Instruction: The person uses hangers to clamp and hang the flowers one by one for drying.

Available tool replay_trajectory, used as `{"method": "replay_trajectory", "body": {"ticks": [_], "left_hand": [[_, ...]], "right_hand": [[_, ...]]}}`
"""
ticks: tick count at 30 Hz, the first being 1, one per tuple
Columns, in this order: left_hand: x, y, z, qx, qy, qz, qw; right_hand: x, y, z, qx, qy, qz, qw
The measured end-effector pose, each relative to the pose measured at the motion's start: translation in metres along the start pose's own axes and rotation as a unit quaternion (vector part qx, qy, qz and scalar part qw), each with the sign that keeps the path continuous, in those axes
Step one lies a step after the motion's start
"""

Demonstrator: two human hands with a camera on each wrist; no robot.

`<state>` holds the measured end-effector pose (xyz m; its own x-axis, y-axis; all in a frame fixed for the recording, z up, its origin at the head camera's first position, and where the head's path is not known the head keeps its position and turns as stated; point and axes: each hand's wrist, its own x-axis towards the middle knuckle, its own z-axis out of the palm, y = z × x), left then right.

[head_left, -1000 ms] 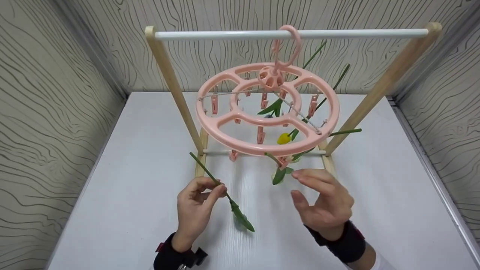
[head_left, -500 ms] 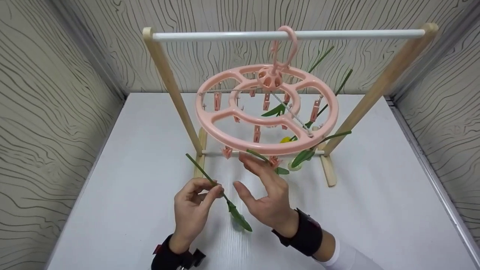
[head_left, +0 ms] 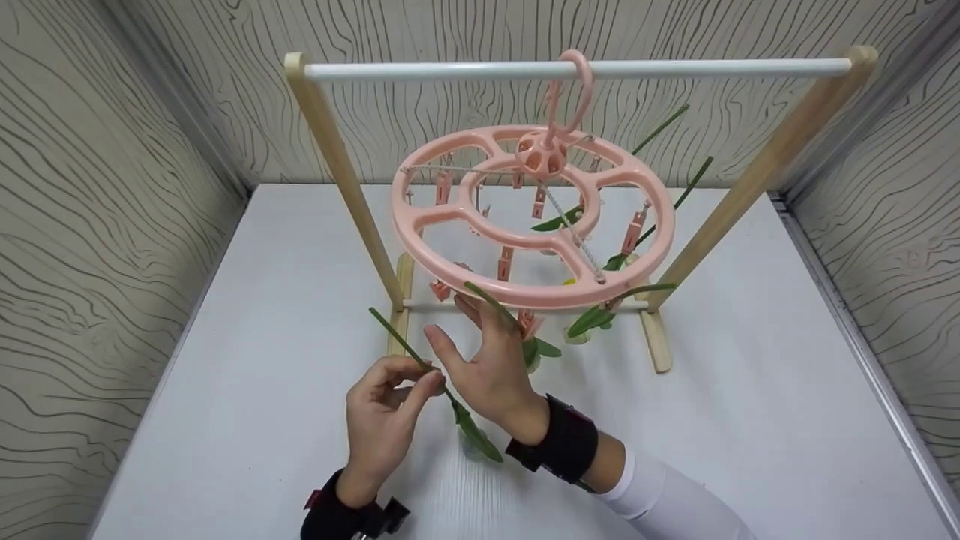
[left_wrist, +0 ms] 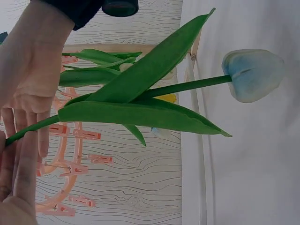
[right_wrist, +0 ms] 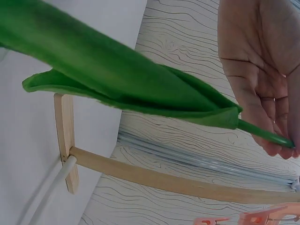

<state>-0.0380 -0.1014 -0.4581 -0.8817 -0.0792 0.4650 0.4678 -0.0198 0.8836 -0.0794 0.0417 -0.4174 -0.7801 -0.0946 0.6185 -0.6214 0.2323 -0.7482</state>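
Observation:
My left hand [head_left: 386,420] pinches the green stem of an artificial pale-blue tulip [left_wrist: 253,75], its bloom hanging down past two long leaves. In the right wrist view the leaves [right_wrist: 117,79] show close up. A pink round clip hanger [head_left: 480,289] hangs by its hook from a white rail. My right hand [head_left: 491,367] is at the hanger's front rim with fingers extended, fingertips partly hidden beneath it; whether they touch the rim or a clip is unclear. Just right of them, a clip [head_left: 529,322] holds another tulip [head_left: 541,349].
The rack has wooden posts [head_left: 349,187] and a white top rail [head_left: 450,71]. Several more tulips hang on the hanger's right side, one with green leaves [head_left: 591,321]. Pink clips [head_left: 505,264] dangle below the rings. Patterned panels [head_left: 450,22] enclose the white table [head_left: 262,300].
My right hand has moved left along the hanger's front rim. The hanger has turned, carrying its front clips and the clipped tulips leftward. My left hand stays nearly still with its tulip.

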Motion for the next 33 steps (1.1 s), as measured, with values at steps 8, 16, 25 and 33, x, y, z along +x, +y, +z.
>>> {"method": "replay_trajectory", "body": {"ticks": [8, 16, 25, 33], "left_hand": [[0.0, 0.0, 0.0, 0.001, 0.004, -0.002, 1.0], [0.0, 0.0, 0.0, 0.008, 0.012, -0.009, 0.9999], [0.0, 0.0, -0.002, 0.01, 0.01, -0.002, 0.9999], [0.001, 0.0, -0.003, 0.021, 0.013, -0.006, 0.9997]], "right_hand": [[0.022, -0.007, 0.013, 0.012, 0.002, 0.067, 0.998], [0.038, -0.01, 0.02, 0.028, 0.018, 0.104, 0.994], [0.042, -0.012, 0.024, 0.019, 0.017, 0.086, 0.996], [0.042, -0.013, 0.021, 0.011, 0.029, 0.066, 0.997]]}}
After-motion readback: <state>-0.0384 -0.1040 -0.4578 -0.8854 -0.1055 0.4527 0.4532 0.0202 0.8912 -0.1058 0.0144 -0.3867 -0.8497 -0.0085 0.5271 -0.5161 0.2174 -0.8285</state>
